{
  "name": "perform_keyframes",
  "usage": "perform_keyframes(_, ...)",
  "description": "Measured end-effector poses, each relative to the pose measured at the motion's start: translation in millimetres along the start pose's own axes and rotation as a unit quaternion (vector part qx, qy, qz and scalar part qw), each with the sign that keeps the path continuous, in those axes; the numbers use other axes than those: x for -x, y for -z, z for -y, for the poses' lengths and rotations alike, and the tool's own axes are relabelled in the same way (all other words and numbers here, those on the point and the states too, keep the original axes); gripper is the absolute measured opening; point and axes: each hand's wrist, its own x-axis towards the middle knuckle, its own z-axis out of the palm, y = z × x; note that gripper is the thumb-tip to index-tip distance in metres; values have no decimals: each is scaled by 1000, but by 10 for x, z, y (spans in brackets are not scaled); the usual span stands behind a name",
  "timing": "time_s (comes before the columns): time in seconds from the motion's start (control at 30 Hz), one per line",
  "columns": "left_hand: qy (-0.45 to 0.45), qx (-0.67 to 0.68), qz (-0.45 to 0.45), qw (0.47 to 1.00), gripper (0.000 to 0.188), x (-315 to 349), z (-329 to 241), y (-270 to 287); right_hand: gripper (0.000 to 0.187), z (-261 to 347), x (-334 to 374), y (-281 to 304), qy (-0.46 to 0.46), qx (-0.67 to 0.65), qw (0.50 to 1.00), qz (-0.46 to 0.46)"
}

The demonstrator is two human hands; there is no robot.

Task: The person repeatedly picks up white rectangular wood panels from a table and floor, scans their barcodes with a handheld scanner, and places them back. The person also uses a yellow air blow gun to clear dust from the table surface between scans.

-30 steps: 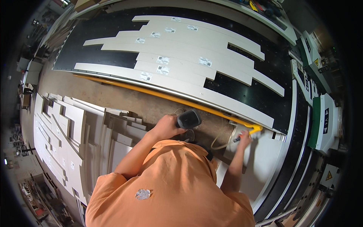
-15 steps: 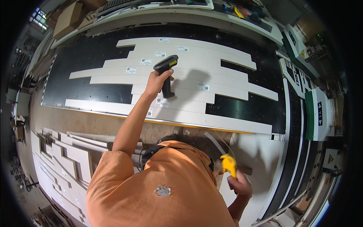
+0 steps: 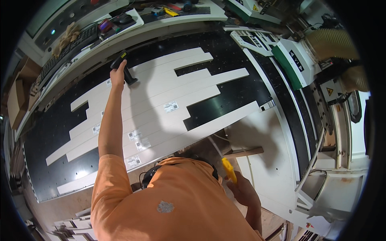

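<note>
The left hand grips a black handheld scanner over pale, labelled boards on a black counter; the right hand holds a yellow tool beside the torso.

Room above white strips; green-white housing bars right.

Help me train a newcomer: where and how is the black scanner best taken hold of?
Probably by the handle of the black scanner, close under its head, from the person's side: the slim handle angles toward them from the bulkier head, ending in a wider foot.
</note>
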Motion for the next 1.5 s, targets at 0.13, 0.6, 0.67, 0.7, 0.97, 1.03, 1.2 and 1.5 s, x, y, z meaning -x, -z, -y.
perform_keyframes(0.13,-23,43,16,999,61,-190,278,-204,30,170,21,-172,-136,-84,955,-248)
perform_keyframes(0.6,-47,-23,26,998,62,-184,468,-219,31,985,-336,-31,128,-96,969,188)
perform_keyframes(0.67,-48,-14,30,998,62,-181,469,-218,32,1037,-399,-21,85,-59,984,142)
perform_keyframes(0.7,-45,-11,31,998,63,-176,462,-219,31,1048,-446,-41,36,-40,995,85)
perform_keyframes(0.97,-20,19,42,999,55,-42,401,-221,21,1056,-1000,-252,29,-5,990,-136)
perform_keyframes(1.03,0,103,78,992,48,-12,412,-241,23,1112,-1033,-220,79,-50,995,38)
perform_keyframes(1.2,-27,49,35,998,52,35,343,-172,68,1079,-905,-110,23,-47,967,251)
perform_keyframes(1.5,-37,52,35,997,54,106,251,-115,59,840,-1286,-67,7,-77,958,277)
